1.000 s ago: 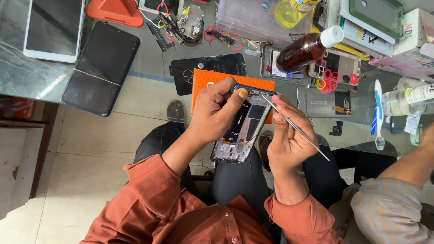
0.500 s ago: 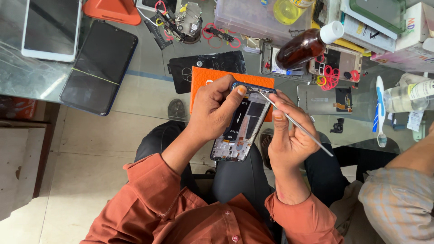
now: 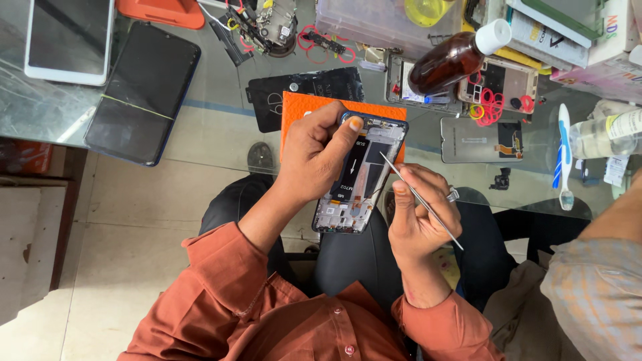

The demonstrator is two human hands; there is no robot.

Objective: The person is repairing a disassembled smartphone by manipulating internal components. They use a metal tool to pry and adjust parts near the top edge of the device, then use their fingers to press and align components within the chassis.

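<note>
Repair bench over tiled floor, even light.
Glass tabletop [image 3: 214,134] runs across the top, clear enough to show the floor through it. Pale beige floor [image 3: 114,267] tiles with thin grout lines. Brown wooden furniture edge [image 3: 33,220] at left under the tabletop. Soft light, faint glare at upper left.

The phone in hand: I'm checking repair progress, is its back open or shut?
Open. The phone in the left hand shows bare internals; the right hand holds tweezers.

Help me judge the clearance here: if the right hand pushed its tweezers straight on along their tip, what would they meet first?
The right hand points the tweezers up-left at the opened phone held by the left hand; they'd probably meet its exposed inside first, though depth is unclear.
</note>
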